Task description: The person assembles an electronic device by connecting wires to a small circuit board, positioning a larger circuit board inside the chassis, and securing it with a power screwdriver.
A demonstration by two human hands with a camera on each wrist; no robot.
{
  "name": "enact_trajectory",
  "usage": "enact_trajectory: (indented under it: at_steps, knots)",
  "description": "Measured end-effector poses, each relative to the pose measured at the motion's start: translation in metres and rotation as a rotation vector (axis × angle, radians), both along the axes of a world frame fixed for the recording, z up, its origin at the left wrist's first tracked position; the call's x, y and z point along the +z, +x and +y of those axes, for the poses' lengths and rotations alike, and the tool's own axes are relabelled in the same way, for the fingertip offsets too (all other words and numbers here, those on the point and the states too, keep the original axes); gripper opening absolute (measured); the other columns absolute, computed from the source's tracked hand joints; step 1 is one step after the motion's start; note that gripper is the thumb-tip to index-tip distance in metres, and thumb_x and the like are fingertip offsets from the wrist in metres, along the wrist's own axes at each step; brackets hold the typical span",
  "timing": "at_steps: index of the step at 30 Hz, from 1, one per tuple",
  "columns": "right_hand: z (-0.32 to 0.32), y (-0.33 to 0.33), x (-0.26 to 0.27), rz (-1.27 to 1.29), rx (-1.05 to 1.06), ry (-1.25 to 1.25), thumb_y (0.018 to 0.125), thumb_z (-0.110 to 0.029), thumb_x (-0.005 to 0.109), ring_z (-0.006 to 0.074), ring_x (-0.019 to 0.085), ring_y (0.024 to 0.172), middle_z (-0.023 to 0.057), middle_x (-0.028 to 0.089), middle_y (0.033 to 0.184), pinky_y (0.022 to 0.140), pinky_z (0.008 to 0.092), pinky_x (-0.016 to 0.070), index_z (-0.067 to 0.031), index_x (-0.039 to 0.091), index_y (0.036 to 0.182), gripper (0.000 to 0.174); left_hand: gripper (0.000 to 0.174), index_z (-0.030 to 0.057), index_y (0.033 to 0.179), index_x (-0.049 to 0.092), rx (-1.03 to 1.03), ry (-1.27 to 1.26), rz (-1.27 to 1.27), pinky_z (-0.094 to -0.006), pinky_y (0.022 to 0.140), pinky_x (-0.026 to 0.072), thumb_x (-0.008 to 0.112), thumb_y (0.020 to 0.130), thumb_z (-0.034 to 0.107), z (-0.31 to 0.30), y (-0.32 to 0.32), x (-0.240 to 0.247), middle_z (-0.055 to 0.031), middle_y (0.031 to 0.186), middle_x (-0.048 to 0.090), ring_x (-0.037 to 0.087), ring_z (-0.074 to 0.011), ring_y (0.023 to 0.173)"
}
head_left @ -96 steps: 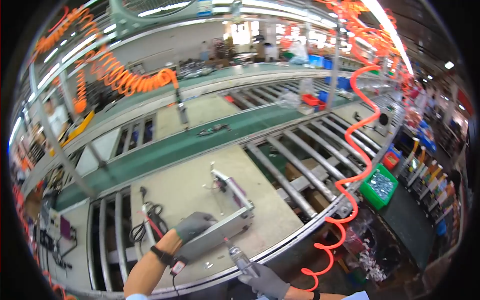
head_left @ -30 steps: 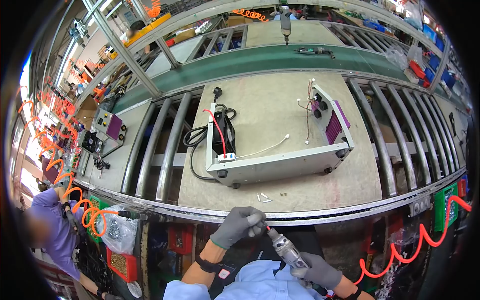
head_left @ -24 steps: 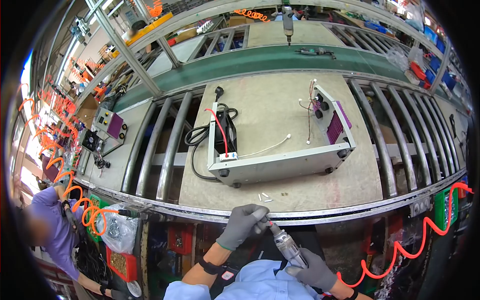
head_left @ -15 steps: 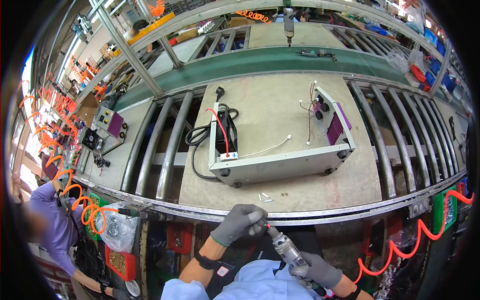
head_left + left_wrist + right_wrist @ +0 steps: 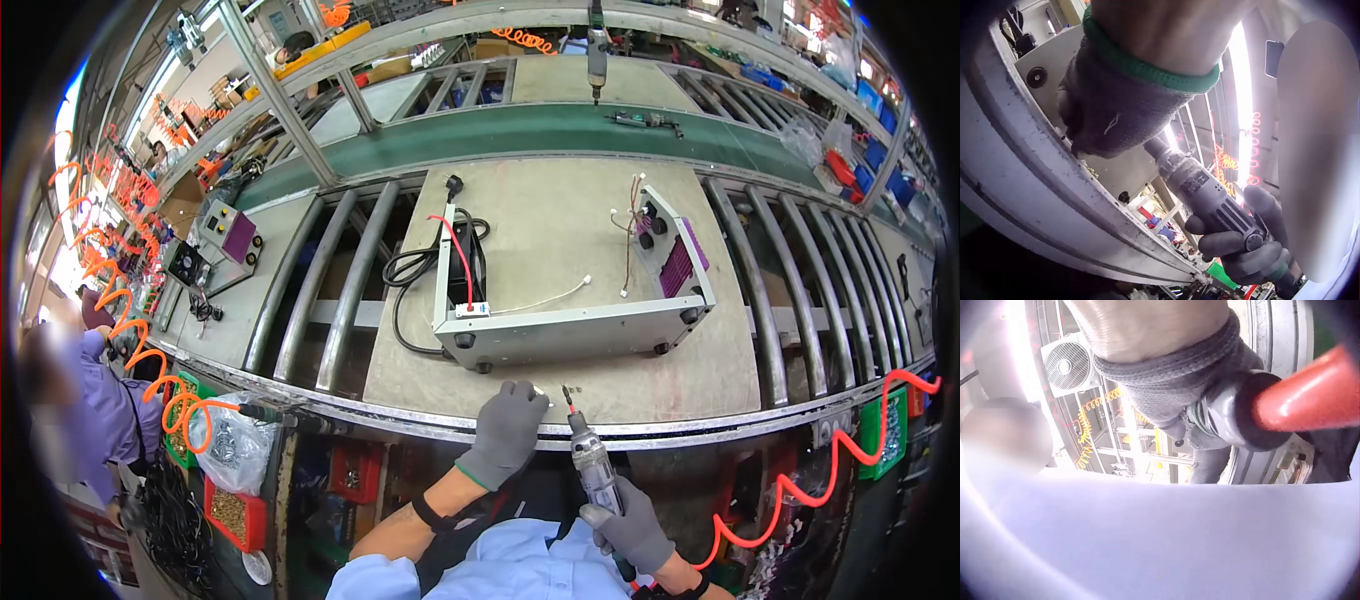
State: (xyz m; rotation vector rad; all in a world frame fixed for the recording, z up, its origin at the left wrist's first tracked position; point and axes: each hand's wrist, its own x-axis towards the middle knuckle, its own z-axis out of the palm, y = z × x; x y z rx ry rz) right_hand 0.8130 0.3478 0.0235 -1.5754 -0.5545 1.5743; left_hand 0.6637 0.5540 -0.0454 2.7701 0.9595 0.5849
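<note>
My gloved left hand reaches over the front edge of the pale board, its bent fingertips beside small white pieces; whether they pinch one is hidden. My gloved right hand grips a grey metallic power driver, its red-and-dark tip pointing up over the board edge near tiny dark bits. The left wrist view shows the fingers of my right hand curled round the driver. Behind both hands lies a grey metal frame with a purple grille.
A black cable loops left of the frame. Metal rollers flank the board. A red coiled hose hangs at right beside a green bin. Another person in purple is at left, near a red bin.
My left hand has moved from the driver's tip up and forward to the white pieces. The driver has shifted slightly right and points more upright, still in my right hand.
</note>
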Motion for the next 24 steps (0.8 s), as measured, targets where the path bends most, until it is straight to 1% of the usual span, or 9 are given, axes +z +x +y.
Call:
enact_trajectory:
  at_steps: [3,6,9,13,16,17,20,22,24]
  knots:
    - [0.008,-0.002,0.007,0.001,0.006,0.017,0.088,-0.027,0.077,0.0087,0.055,0.054,0.0033,0.058,0.074,0.047,0.0264,0.0454,-0.0025,0.057,0.117,0.043,0.012,0.0082,0.092,0.065,-0.014,0.037,0.068,-0.0443,0.067,0.0543,0.067,0.081,0.011,0.001,0.003,0.004,-0.0100,0.089,0.060,0.061,-0.0318,0.085]
    - [0.020,-0.007,0.016,0.007,0.041,0.033,0.089,-0.027,0.076,0.0084,0.055,0.053,0.0035,0.058,0.073,0.047,0.0257,0.0455,-0.0026,0.057,0.117,0.042,0.014,0.0047,0.099,0.063,-0.022,-0.059,-0.006,-0.0445,0.070,0.0544,0.064,0.085,0.007,-0.003,-0.007,0.010,-0.0126,0.093,0.062,0.063,-0.0338,0.087]
    - [0.032,-0.014,0.021,0.075,0.041,0.097,0.090,-0.029,0.075,0.0085,0.056,0.052,0.0032,0.059,0.069,0.047,0.0255,0.0462,-0.0026,0.056,0.118,0.043,0.020,0.0026,0.111,0.061,-0.032,-0.316,-0.241,-0.0426,0.075,0.0543,0.060,0.090,0.002,0.002,-0.030,0.028,-0.0157,0.099,0.064,0.064,-0.0351,0.092]
    - [0.045,-0.024,0.020,0.060,0.028,0.114,0.090,-0.029,0.074,0.0088,0.057,0.051,0.0035,0.059,0.072,0.047,0.0248,0.0469,-0.0016,0.055,0.117,0.043,0.027,0.0020,0.121,0.062,-0.042,-0.292,-0.304,-0.0380,0.080,0.0533,0.054,0.096,0.000,0.017,-0.048,0.095,-0.0168,0.100,0.063,0.066,-0.0315,0.089]
    - [0.051,-0.033,0.021,0.056,-0.012,0.121,0.090,-0.029,0.073,0.0084,0.058,0.052,0.0036,0.059,0.072,0.047,0.0246,0.0472,-0.0016,0.055,0.116,0.042,0.024,0.0012,0.118,0.063,-0.177,-0.202,-0.312,-0.0345,0.079,0.0529,0.053,0.096,0.000,0.051,-0.056,0.116,-0.0135,0.099,0.064,0.067,-0.0242,0.089]
    - [0.052,-0.035,0.020,0.057,-0.016,0.123,0.091,-0.029,0.073,0.0083,0.058,0.053,0.0036,0.058,0.072,0.047,0.0245,0.0471,-0.0018,0.055,0.114,0.041,0.024,0.0018,0.119,0.063,-0.110,-0.437,-0.362,-0.0297,0.073,0.0531,0.054,0.097,0.001,0.055,-0.054,0.128,-0.0082,0.099,0.066,0.067,-0.0154,0.085]
    - [0.053,-0.040,0.018,0.065,-0.041,0.121,0.091,-0.029,0.073,0.0079,0.057,0.053,0.0035,0.058,0.071,0.046,0.0243,0.0468,-0.0025,0.055,0.111,0.038,0.018,0.0013,0.113,0.066,0.065,-0.881,-0.462,-0.0251,0.065,0.0522,0.057,0.098,0.005,0.072,-0.033,0.167,-0.0046,0.093,0.068,0.067,-0.0086,0.078]
    - [0.055,-0.045,0.020,0.081,-0.060,0.114,0.091,-0.029,0.073,0.0077,0.057,0.053,0.0034,0.057,0.071,0.046,0.0241,0.0465,-0.0030,0.055,0.110,0.037,0.015,-0.0001,0.105,0.068,0.027,-0.790,-0.399,-0.0234,0.057,0.0512,0.061,0.097,0.010,0.100,-0.023,0.161,-0.0041,0.086,0.068,0.066,-0.0081,0.070]
    - [0.056,-0.051,0.022,0.097,-0.086,0.098,0.092,-0.030,0.072,0.0076,0.056,0.052,0.0034,0.057,0.071,0.045,0.0241,0.0462,-0.0035,0.055,0.108,0.035,0.016,-0.0001,0.101,0.070,0.063,-0.857,-0.320,-0.0227,0.052,0.0483,0.065,0.094,0.014,0.111,-0.006,0.173,-0.0024,0.077,0.066,0.063,-0.0075,0.062]
